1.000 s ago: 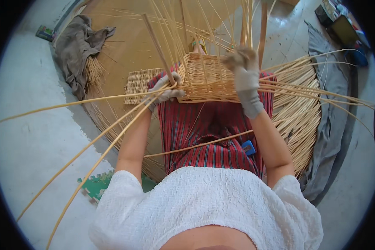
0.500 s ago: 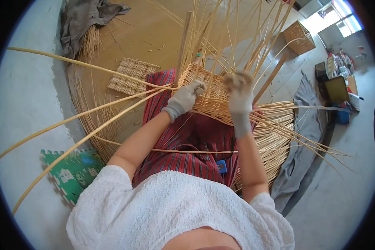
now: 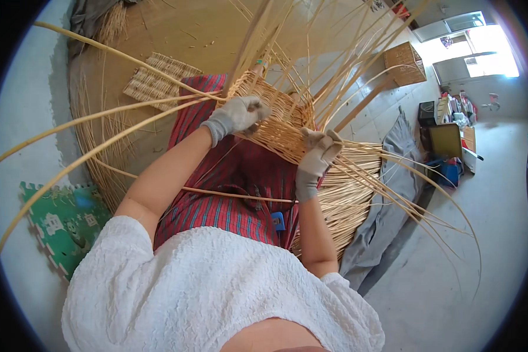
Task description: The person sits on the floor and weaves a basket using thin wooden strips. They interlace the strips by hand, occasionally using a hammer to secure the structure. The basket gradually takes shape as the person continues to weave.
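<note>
A partly woven wicker basket (image 3: pixel 281 141) rests over my lap, with long loose stakes rising from its far side. My left hand (image 3: pixel 244 115), in a pale grey work glove, has its fingers curled at the basket's near left edge. At the near right corner, my gloved right hand (image 3: pixel 320 154) is closed, thumb and fingers pinched on a thin wicker strand (image 3: pixel 413 170) that trails off to the right. Thicker canes (image 3: pixel 100 123) reach leftward from the basket's left corner. The fingertips of both hands are partly hidden.
A striped red cloth (image 3: pixel 217 217) covers my lap, with a small blue object (image 3: pixel 278 221) on it. Bundled canes (image 3: pixel 340 202) lie at my right beside grey cloth (image 3: pixel 381 217). A woven panel (image 3: pixel 152 82), a finished box (image 3: pixel 405 63) and a green mat (image 3: pixel 64 220) lie around.
My right hand has come down from above the basket to its near right corner, and a strand now arcs further right. My left hand stays at the edge. The whole view has shifted.
</note>
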`<state>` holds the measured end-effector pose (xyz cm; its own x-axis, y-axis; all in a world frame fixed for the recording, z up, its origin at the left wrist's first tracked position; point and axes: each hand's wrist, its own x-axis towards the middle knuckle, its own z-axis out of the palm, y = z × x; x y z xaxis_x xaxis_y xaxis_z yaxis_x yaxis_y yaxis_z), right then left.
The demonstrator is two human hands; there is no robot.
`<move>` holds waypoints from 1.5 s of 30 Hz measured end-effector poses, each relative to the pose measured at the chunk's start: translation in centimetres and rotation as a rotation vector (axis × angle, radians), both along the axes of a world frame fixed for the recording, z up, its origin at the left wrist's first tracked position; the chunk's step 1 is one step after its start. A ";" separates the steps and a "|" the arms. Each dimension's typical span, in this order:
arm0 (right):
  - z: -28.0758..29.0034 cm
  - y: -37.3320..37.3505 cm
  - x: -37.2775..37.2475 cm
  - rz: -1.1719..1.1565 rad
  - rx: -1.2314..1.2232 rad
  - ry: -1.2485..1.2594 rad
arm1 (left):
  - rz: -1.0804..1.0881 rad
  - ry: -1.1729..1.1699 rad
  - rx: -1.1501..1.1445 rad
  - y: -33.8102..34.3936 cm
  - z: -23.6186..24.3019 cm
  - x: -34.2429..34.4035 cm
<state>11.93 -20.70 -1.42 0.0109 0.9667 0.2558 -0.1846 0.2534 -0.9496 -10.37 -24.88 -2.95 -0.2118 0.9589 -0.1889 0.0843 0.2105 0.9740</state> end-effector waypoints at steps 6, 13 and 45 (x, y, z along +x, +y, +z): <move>1.0 -0.5 2.1 0.178 -0.066 -0.058 | 0.161 -0.011 -0.182 -0.3 3.1 2.1; 5.1 1.3 5.2 -0.041 -0.201 -0.033 | -0.165 0.239 -0.013 3.1 3.0 5.1; 5.7 5.6 4.9 -0.311 0.206 -1.524 | 0.514 -0.193 0.431 -1.6 -5.4 -6.5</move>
<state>16.87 -15.12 4.33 -0.1864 0.9242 0.3333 0.9615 0.2413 -0.1313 -16.90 -26.48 -8.31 -0.6596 0.7441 0.1060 -0.1054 -0.2312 0.9672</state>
